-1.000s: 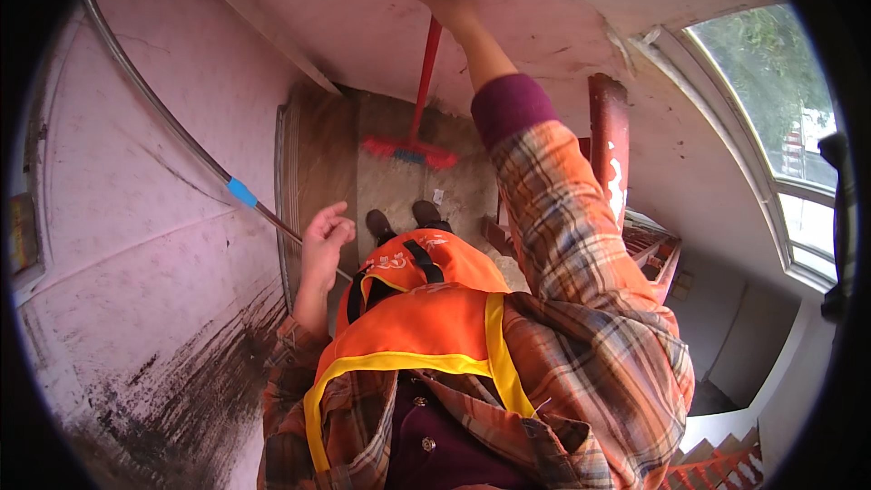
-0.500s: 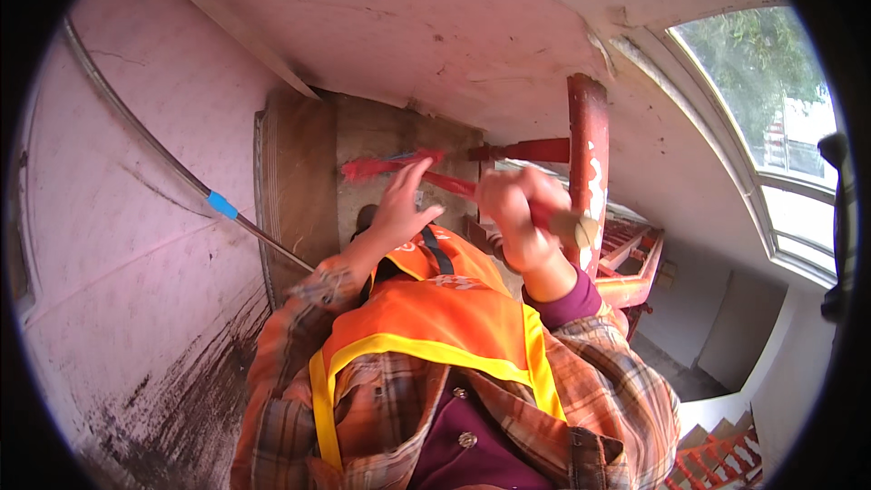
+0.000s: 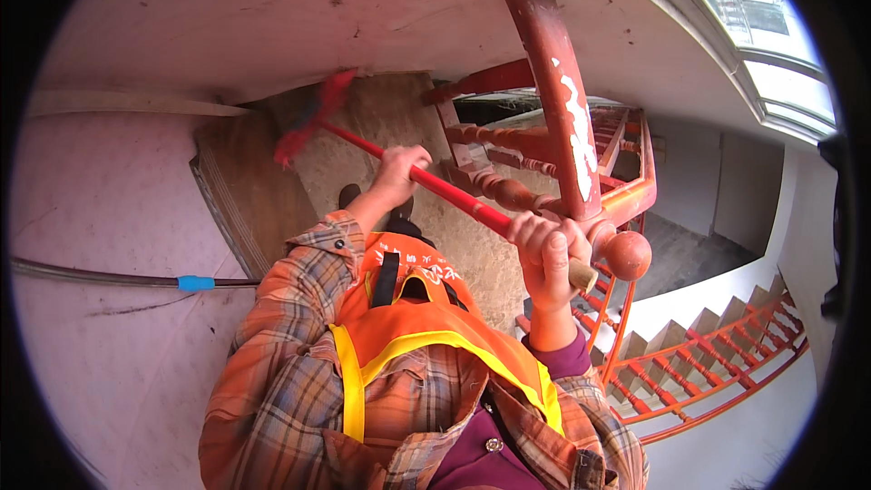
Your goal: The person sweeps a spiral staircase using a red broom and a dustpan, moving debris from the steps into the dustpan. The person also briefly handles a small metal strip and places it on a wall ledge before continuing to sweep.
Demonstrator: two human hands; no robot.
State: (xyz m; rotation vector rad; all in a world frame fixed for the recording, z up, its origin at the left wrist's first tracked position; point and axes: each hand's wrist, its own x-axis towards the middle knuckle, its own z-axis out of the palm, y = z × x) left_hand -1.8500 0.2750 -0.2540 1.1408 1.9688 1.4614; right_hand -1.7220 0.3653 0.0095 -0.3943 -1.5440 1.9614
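A red broom (image 3: 458, 198) slants from upper left to centre right — right hand (image 3: 544, 259) with fingers clamped near its butt end, left hand (image 3: 397, 174) wrapped farther up. White lettering (image 3: 426, 270) — too small to read surely — marks the orange apron (image 3: 454, 327).

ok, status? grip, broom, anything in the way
Left fingers round the broom partway along its handle, right fingers near its tan end. Broom slanted, red bristles farthest out. Red railing knob beside tan end, contact unclear.

Scuffed pink wall (image 3: 118, 181) left, tan floor (image 3: 386, 102), chipped red railing post (image 3: 552, 73), stairs (image 3: 676, 331) lower right, daylit window (image 3: 771, 23) upper right.
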